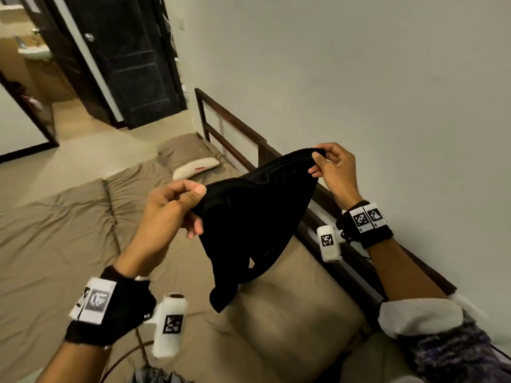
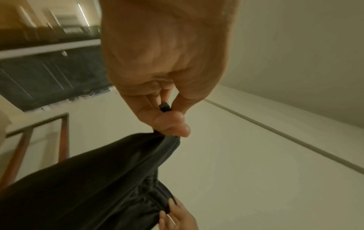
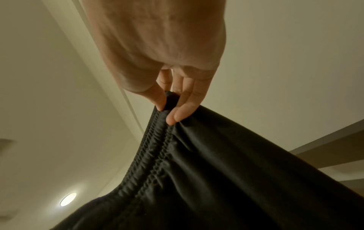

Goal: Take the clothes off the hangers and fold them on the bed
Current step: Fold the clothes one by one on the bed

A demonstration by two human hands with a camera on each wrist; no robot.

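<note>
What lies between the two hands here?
The elastic waistband of the black shorts spans from left hand to right hand, each pinching one end; the head view shows it best.

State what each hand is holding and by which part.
Both hold the black shorts by the elastic waistband: left hand pinches one end, right hand pinches the other, above the bed.
</note>
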